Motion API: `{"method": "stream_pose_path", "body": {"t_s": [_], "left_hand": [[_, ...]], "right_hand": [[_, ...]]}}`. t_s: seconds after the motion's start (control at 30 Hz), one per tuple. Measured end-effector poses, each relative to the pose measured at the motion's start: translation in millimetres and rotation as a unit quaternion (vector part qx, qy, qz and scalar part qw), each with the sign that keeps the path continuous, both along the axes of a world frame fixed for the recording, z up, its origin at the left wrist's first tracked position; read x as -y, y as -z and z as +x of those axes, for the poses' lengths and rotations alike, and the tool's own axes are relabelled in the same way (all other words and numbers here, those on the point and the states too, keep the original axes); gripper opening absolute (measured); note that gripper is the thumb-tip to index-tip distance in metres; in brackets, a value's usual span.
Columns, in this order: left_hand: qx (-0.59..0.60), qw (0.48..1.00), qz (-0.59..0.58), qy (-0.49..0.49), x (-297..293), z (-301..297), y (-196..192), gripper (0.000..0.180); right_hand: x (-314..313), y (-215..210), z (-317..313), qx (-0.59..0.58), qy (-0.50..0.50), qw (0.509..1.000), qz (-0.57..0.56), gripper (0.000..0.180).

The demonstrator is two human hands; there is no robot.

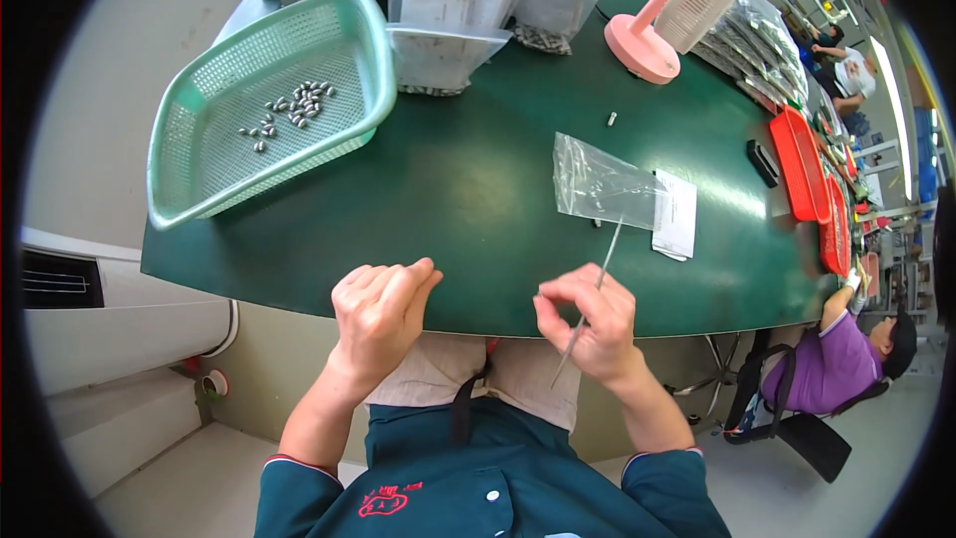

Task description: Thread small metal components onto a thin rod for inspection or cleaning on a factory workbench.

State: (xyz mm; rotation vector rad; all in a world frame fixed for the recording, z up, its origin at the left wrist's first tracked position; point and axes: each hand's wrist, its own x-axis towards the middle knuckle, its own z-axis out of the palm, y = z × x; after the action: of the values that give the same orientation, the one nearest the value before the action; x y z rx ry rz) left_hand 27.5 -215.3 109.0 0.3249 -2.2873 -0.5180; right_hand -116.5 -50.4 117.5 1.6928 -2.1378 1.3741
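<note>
My left hand is closed above the table's near edge, fingers curled and thumb pressed against them. Anything inside it is hidden. To its right, my right hand pinches a thin metal rod, which slants up and away from me. The rod's far end reaches the lower edge of a clear plastic bag lying flat on the green table. Several small shiny metal parts lie in a mint-green mesh basket at the left. A small metal piece lies alone beyond the bag.
White folded papers sit beside the bag. Filled bags and a pink fan stand at the back. A black object and red baskets are at the right, where a person in purple sits.
</note>
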Motion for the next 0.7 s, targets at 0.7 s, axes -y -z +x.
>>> {"method": "stream_pose_path", "body": {"t_s": [0.7], "left_hand": [[0.184,0.127,0.942,0.249,-149.1,0.9,103.5,0.015]], "right_hand": [[-141.5,46.4,83.5,0.279,0.201,0.935,0.083,0.017]]}}
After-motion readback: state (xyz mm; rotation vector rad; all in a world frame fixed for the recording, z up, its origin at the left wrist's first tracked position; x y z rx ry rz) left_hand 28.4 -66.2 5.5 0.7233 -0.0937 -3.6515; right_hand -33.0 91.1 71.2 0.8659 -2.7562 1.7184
